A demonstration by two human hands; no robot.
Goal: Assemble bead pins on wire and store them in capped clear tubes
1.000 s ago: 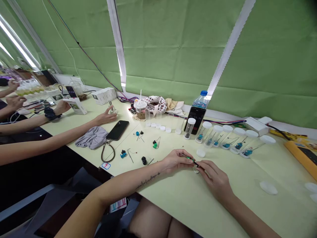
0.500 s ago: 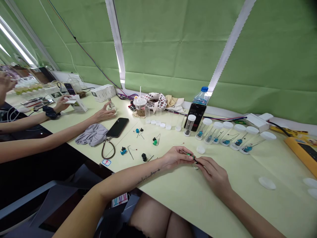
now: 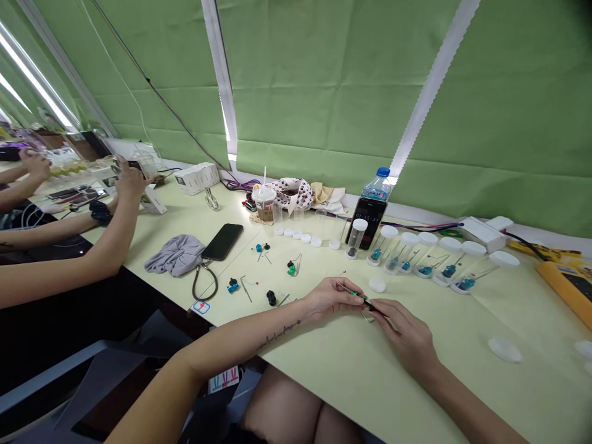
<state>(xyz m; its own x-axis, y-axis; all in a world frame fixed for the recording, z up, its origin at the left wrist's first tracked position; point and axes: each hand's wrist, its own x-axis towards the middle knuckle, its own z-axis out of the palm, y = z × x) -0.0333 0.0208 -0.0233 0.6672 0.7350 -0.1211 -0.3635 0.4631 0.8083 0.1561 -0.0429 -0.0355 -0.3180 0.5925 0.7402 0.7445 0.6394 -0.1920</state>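
Note:
My left hand (image 3: 330, 297) and my right hand (image 3: 400, 336) meet over the pale green table (image 3: 444, 370), near its front edge. Between their fingertips is a thin metal pin with a small green part (image 3: 356, 295) on it. A black bit (image 3: 367, 303) sits at the end nearest my right fingers, partly hidden by them. A small metal piece (image 3: 367, 317) lies on the table just below my fingers. Loose black knobs (image 3: 271, 298) lie to the left of my left wrist.
A row of capped clear tubes (image 3: 437, 262) holding blue parts lies to the right. Loose pins and small parts (image 3: 291, 268), a black smartphone (image 3: 222, 242), a grey cloth (image 3: 174, 255) and a timer phone (image 3: 365, 222) lie beyond. Co-workers' arms (image 3: 115, 234) reach in from the left.
My hands stay nearly in place on the pin. The nearby co-worker's hand has left the small glass object on the table and risen towards the far left.

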